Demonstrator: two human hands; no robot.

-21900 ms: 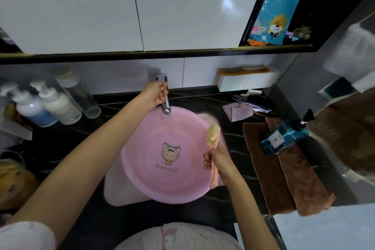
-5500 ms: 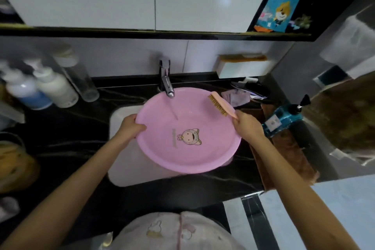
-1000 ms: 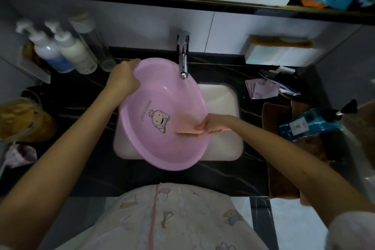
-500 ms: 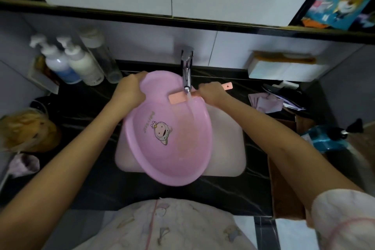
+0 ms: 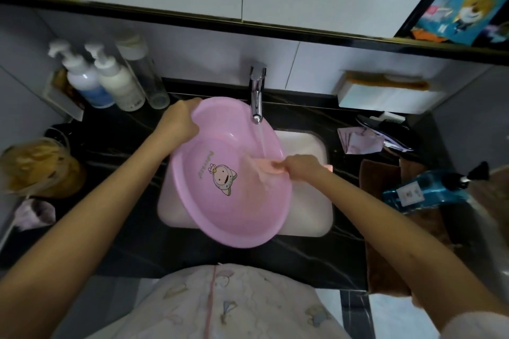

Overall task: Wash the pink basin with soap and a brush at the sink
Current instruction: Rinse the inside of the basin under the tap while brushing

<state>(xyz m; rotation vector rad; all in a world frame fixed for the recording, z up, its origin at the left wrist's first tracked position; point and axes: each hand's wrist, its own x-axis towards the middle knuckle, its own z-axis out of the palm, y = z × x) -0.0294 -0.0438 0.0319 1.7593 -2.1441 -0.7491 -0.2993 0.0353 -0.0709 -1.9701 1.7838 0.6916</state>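
The pink basin (image 5: 220, 201) with a cartoon print sits tilted over the white sink (image 5: 311, 201), its left side raised. My left hand (image 5: 179, 124) grips its upper-left rim. My right hand (image 5: 300, 166) holds the pink brush (image 5: 265, 169) against the basin's inner right wall, the brush blurred. Water runs from the chrome tap (image 5: 257, 96) down into the basin just above the brush.
Two white pump bottles (image 5: 104, 80) and a clear bottle stand at the back left. A blue soap bottle (image 5: 421, 192) lies on brown towels (image 5: 385, 215) at the right. A pink cloth (image 5: 358, 140) and a white box (image 5: 385, 96) sit behind them. The counter is black.
My right hand has brought the brush down from the basin's top rim by the tap to its inner right wall. The left hand keeps its hold on the rim.
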